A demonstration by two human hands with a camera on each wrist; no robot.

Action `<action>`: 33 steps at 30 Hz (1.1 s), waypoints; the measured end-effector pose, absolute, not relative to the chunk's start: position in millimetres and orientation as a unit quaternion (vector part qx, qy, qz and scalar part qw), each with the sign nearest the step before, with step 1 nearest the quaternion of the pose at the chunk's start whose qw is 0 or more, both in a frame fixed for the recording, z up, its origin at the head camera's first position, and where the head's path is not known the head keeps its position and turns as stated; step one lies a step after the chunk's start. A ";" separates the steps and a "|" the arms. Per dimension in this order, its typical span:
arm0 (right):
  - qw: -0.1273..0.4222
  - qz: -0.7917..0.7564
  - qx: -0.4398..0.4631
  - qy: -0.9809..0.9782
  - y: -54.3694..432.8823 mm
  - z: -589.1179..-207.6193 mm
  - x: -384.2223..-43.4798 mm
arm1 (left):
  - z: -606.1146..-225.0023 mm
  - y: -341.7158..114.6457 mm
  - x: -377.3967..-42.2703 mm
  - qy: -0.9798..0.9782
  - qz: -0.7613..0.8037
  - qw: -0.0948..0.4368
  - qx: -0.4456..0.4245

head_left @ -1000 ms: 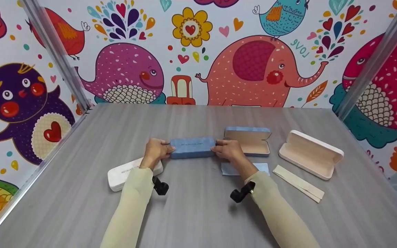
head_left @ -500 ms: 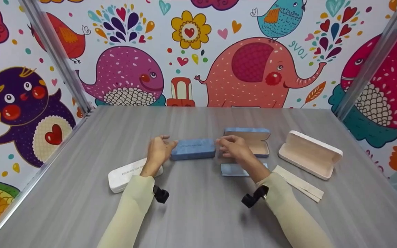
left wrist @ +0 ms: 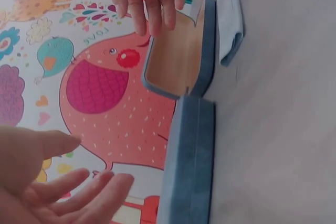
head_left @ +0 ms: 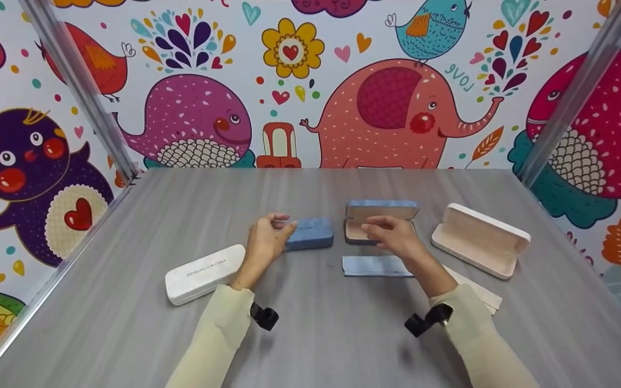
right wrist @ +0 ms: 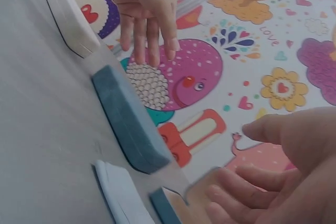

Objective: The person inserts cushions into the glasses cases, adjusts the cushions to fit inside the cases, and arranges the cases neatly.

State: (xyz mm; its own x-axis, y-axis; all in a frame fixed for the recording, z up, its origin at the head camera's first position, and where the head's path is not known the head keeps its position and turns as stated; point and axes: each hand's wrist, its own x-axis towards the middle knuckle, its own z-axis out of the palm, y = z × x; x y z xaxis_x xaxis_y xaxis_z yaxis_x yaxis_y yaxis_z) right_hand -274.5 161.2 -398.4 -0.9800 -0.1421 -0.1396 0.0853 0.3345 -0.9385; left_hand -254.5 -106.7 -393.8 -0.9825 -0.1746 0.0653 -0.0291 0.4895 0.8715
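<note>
A closed blue glasses case (head_left: 313, 234) lies mid-table, its left end hidden in the head view by my left hand (head_left: 264, 242). That hand hovers above it with loosely bent fingers and holds nothing. My right hand (head_left: 397, 240), also holding nothing, is raised in front of an open blue glasses case (head_left: 383, 204) and hides part of it. Both wrist views show the fingers (left wrist: 107, 192) apart from the cases. Below the open case lies a folded light-blue cloth (head_left: 372, 266). A closed white glasses case (head_left: 202, 274) with printed lettering sits left of my left wrist.
To the right, an open white glasses case (head_left: 480, 240) shows its pale lining. A folded cream cloth (head_left: 480, 295) lies in front of it, partly covered by my right forearm. Behind the grey table (head_left: 310, 334) stands a wall with printed cartoon animals, with metal posts (head_left: 585, 91) at both sides.
Both hands have let go of the closed blue case's ends. The right hand has moved right, towards the open blue case; the left has moved slightly right over the closed one.
</note>
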 end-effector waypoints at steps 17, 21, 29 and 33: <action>0.114 -0.561 -0.008 0.820 226.2 -394.9 -270.6 | -401.6 -46.6 -252.2 -0.878 -0.476 -0.028 0.032; 0.125 -0.565 -0.010 0.815 238.2 -397.1 -272.5 | -408.2 -35.6 -254.3 -0.875 -0.480 -0.047 0.033; 0.145 -0.559 0.007 0.816 251.4 -409.6 -279.3 | -422.5 -30.3 -256.3 -0.873 -0.480 -0.080 0.036; 0.155 -0.567 0.009 0.809 257.2 -416.1 -279.9 | -429.3 -28.2 -257.4 -0.865 -0.490 -0.098 0.045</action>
